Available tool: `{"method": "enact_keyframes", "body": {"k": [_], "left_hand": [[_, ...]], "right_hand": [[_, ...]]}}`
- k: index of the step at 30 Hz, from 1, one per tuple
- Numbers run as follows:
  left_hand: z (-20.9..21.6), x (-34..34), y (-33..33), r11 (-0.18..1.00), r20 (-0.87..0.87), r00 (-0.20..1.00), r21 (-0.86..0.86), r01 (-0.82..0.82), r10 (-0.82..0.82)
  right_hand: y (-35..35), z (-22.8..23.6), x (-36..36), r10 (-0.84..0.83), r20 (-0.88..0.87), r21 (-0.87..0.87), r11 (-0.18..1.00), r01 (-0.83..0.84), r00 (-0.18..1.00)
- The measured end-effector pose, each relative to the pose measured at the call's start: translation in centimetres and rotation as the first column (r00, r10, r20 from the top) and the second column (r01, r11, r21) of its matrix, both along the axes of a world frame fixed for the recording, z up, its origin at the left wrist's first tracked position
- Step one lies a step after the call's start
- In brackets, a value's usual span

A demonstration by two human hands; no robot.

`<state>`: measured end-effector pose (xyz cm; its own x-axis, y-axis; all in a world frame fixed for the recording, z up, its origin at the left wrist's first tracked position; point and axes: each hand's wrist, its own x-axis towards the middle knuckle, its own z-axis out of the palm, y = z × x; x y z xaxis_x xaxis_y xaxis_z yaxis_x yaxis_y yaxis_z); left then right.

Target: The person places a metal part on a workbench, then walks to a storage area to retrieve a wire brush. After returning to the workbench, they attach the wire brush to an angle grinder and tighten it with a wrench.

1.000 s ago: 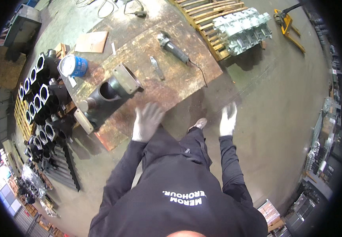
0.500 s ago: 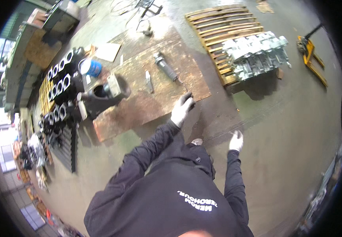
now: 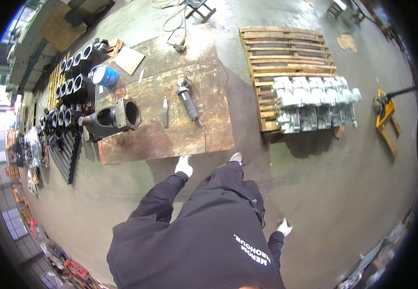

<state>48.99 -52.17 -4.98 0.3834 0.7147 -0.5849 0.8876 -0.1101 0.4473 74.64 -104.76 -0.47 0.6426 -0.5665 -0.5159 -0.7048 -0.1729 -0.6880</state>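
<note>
My left hand (image 3: 184, 165), in a white glove, hangs just off the near edge of a worn wooden board (image 3: 146, 142), with its fingers loosely bent and nothing visible in it. Out to my right, away from any object, is my right hand (image 3: 284, 227), also white-gloved and loosely curled around nothing visible. On the board lie a grey angle grinder (image 3: 188, 100) with its cord and a narrow flat hand tool (image 3: 165, 113). A dark cast metal housing (image 3: 108, 118) with round openings rests at the board's left side.
A blue bucket (image 3: 106, 77) and a pale flat sheet (image 3: 129, 59) are at the far left. Rows of dark castings (image 3: 74, 89) stand beyond them. To the right, a wooden pallet (image 3: 288, 50) bears silvery metal castings (image 3: 315, 103). A yellow pallet jack (image 3: 386, 118) stands farther right.
My view has turned and shifted, and the board now lies farther ahead. My left hand has drawn back from the board's edge near the grinder cord. My right hand has swung lower and back.
</note>
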Motion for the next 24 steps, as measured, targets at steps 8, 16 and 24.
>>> {"method": "enact_keyframes", "body": {"k": [8, 16, 24], "left_hand": [[2.5, 18.2, 4.8, 0.981, 0.315, 0.929, -0.036, -0.192, 0.194], [-0.5, 22.9, 4.9, 0.886, 0.375, 0.815, -0.040, -0.462, 0.442], [-2.5, 19.2, 4.1, 0.777, -0.111, 0.779, -0.065, -0.626, 0.618]], "right_hand": [[0.6, 0.0, 15.5, 0.177, -0.078, 0.000, 0.984, -0.178, 0.981], [12.4, -7.5, 42.1, 0.696, 0.096, -0.201, 0.714, -0.671, 0.712], [35.7, -3.6, 54.0, 0.779, 0.151, 0.245, 0.567, -0.787, 0.608]]}}
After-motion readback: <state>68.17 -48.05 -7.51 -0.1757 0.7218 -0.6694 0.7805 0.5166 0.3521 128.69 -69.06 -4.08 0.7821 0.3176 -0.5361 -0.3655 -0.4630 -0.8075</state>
